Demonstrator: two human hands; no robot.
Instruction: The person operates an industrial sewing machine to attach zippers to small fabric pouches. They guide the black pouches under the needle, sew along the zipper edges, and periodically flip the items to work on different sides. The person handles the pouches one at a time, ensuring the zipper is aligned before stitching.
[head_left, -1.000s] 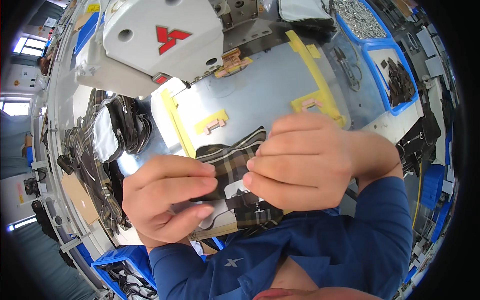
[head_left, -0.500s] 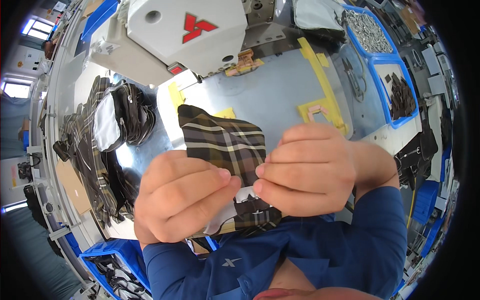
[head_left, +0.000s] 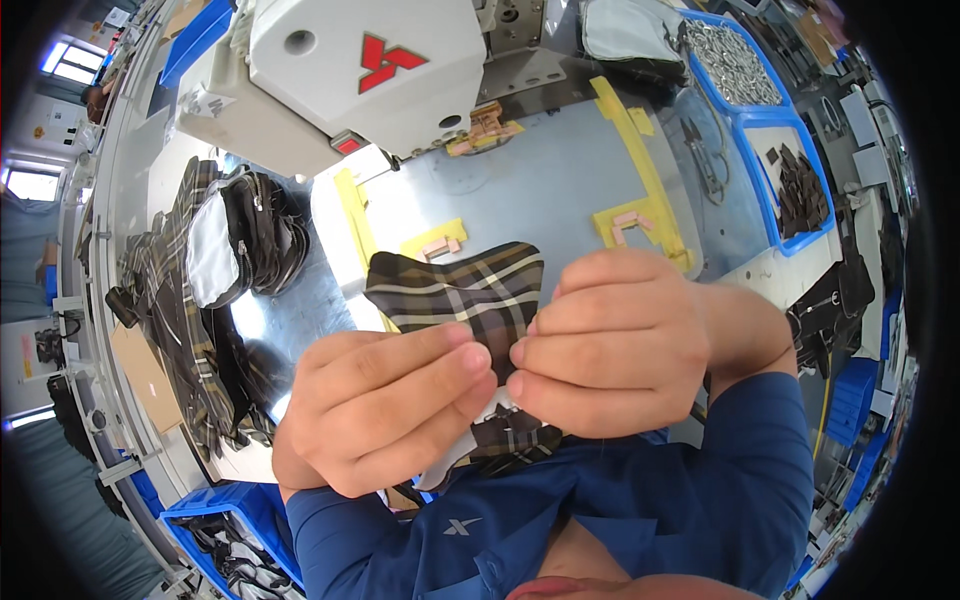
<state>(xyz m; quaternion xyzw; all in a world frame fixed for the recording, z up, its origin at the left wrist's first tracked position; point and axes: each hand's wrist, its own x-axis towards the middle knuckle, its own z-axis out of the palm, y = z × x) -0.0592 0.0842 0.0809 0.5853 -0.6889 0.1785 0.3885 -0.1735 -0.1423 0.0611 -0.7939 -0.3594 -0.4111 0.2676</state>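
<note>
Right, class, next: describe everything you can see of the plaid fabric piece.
The plaid fabric piece is dark brown and olive with pale stripes, apparently woven cloth. The left hand and right hand pinch it close together, hiding part of it. Beyond them it flares to a wavy, unheld far edge, overlapping the metal plate in view; whether it touches is unclear.

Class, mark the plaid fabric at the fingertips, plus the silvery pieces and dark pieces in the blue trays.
Plaid fabric point(head_left: 462, 292): head view, its striped upper part.
Silvery pieces point(head_left: 735, 65): head view, middle of pile.
Dark pieces point(head_left: 803, 195): head view, middle of pile.
</note>
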